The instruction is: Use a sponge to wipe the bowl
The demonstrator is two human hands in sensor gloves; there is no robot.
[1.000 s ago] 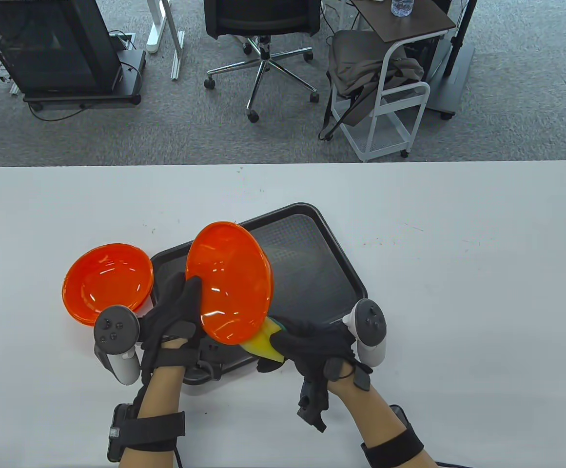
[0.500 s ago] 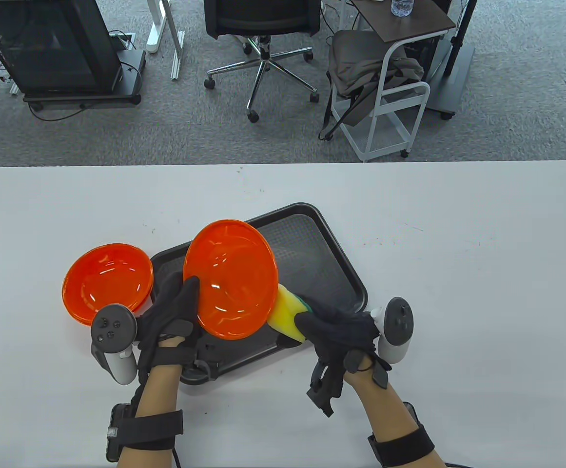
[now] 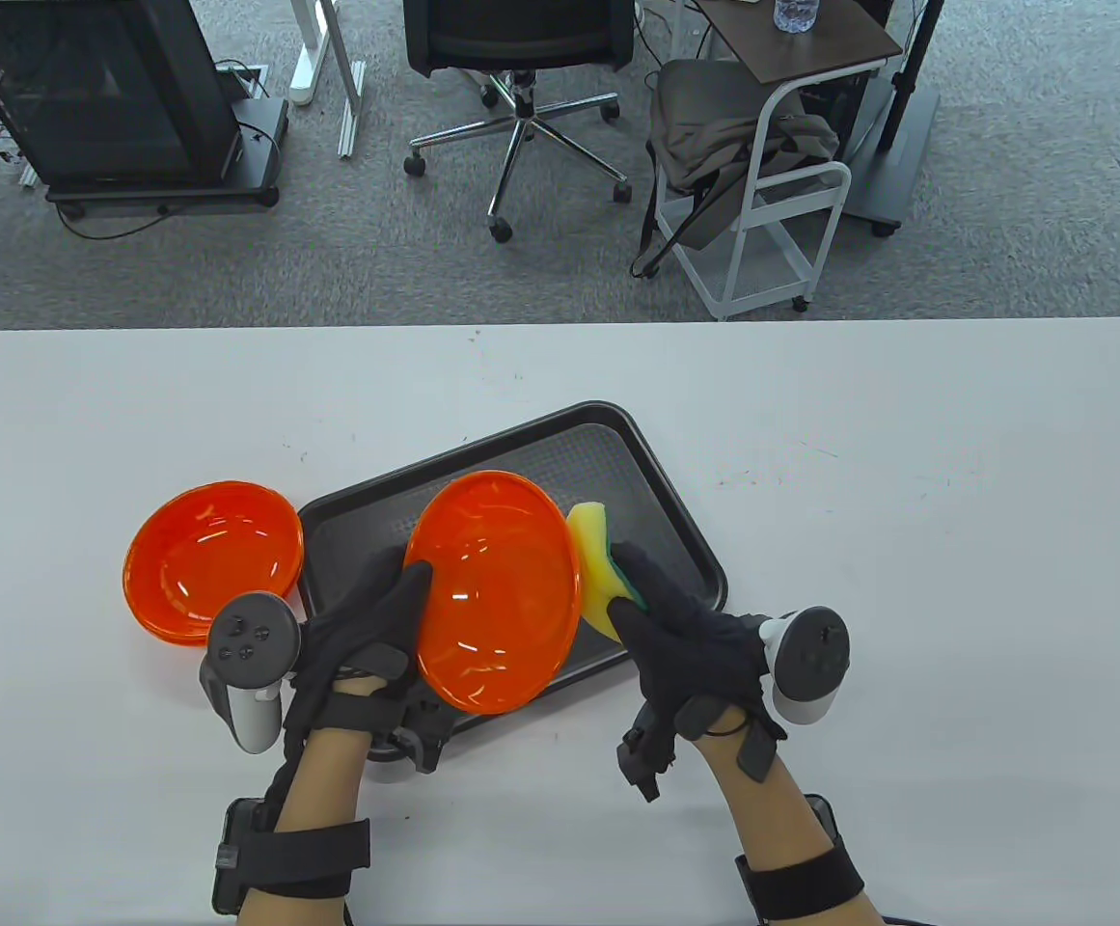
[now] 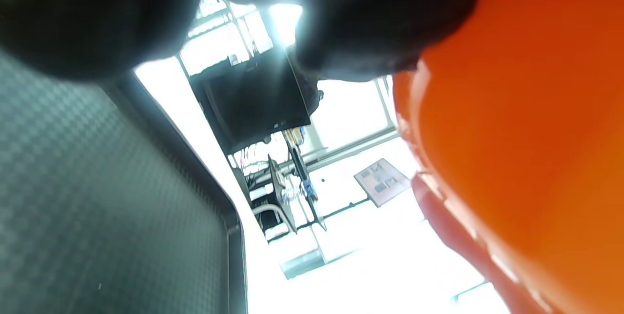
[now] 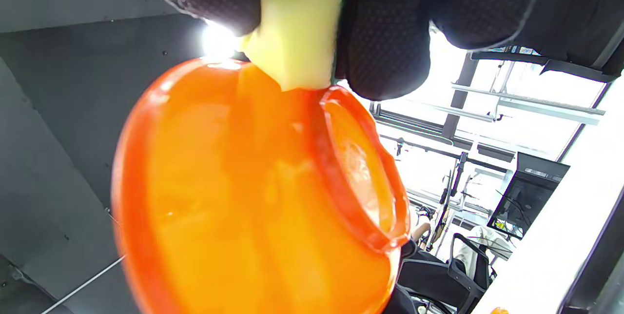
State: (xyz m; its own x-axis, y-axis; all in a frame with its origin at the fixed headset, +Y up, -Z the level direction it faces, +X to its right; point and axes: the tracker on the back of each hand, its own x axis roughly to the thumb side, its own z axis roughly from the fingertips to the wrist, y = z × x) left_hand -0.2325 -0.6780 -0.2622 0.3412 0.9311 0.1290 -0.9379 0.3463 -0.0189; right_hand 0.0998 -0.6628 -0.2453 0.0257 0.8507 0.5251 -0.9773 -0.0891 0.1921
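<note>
Above the black tray (image 3: 651, 502), the left hand (image 3: 362, 627) held an orange bowl (image 3: 494, 590) clear of the tray's textured floor, tilted so that its hollow faced up toward the table camera and its underside turned toward the right hand (image 3: 690, 641). Its thumb lay across the bowl's near-left rim; the other fingers were hidden behind the bowl, presumably bracing it from outside, so the grip looked like a pinch on the rim. That tilt seemed chosen to offer the outer wall to the sponge.

Right of the bowl, the right hand gripped a yellow sponge (image 3: 596, 569) with a green scouring face. In the right wrist view its fingers (image 5: 385, 36) were curled round the sponge (image 5: 297, 26), whose pale end pressed against the bowl's outer wall (image 5: 234, 192) close by the raised foot ring. The wipe was therefore judged to be under way on the outside, with the inside not being touched at this moment.

Left of the tray, a second orange bowl (image 3: 212, 558) sat upright on the white desk (image 3: 907, 482), just beside the tray's edge and apart from both hands. Holding the work over the tray probably kept any drips off the desk.
</note>
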